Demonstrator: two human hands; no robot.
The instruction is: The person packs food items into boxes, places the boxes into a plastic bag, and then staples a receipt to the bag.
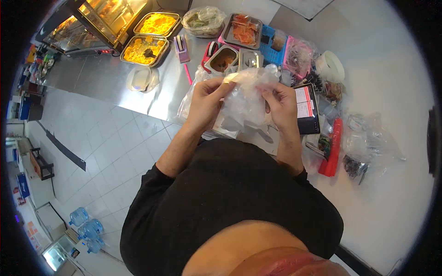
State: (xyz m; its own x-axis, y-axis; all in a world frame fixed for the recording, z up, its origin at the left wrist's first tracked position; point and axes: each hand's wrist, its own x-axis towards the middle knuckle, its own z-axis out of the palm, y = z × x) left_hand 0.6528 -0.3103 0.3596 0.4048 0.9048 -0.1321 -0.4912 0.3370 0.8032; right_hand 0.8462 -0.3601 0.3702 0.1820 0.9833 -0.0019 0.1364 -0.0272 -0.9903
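A thin translucent plastic bag (245,100) is spread between my two hands, above the near edge of the counter. My left hand (209,100) pinches its left side between thumb and fingers. On the other side, my right hand (281,103) grips the bag the same way. Just beyond the bag stand a steel pan of brown sauce (224,59) and a lidded steel pan (251,59). A tablet (306,108) with a lit screen lies right of my right hand. More clear plastic (189,100) lies behind my left hand.
Trays of yellow food (144,51), a tape dispenser (181,48), a pink marker (188,74) and plastic bowls (140,78) are on the steel counter (103,79) beside a heated display case (103,20). Packets fill a metal tray (242,31). A red plastic roll (333,148) lies at right.
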